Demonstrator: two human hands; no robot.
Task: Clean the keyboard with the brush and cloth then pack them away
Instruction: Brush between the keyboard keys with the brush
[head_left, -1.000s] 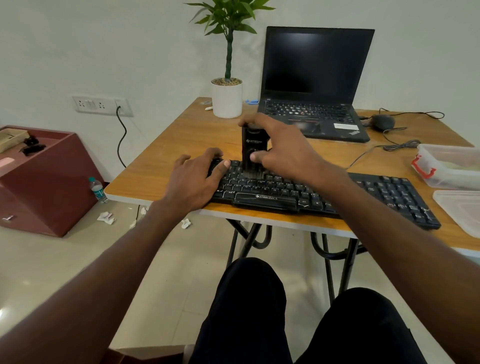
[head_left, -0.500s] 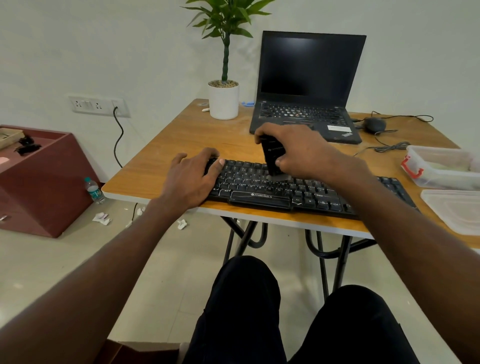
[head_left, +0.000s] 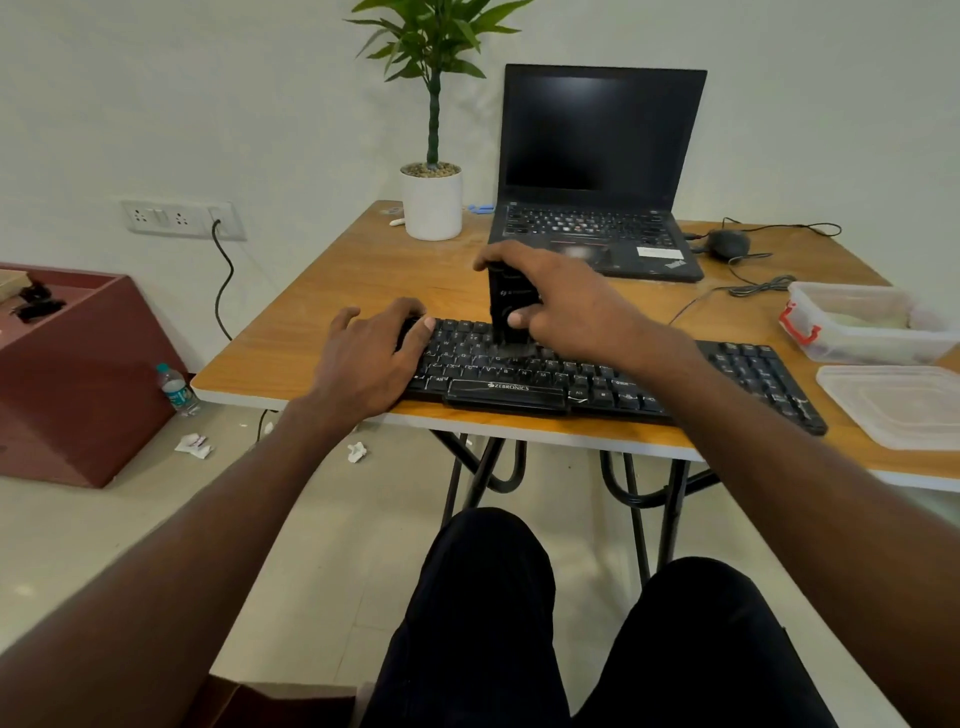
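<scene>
The right hand (head_left: 566, 301) grips the black brush (head_left: 511, 312) upright, bristles touching the key rows left of centre on the keyboard (head_left: 753, 371). The left hand (head_left: 369, 358) rests relaxed, fingers loose, on the keyboard's left end. The keyboard lies along the surface's (head_left: 322, 322) near edge

1. Keyboard (head_left: 613, 376) lies along the table's (head_left: 322, 317) near edge.
2. Laptop (head_left: 597, 208) stands behind it, toward the far edge.
3. Potted plant (head_left: 431, 202) sits left of the laptop, at the far-left corner.
4. Mouse (head_left: 728, 243) lies right of the laptop.
5. Container (head_left: 862, 322) sits at the right edge, its lid (head_left: 893, 402) just in front.
</scene>
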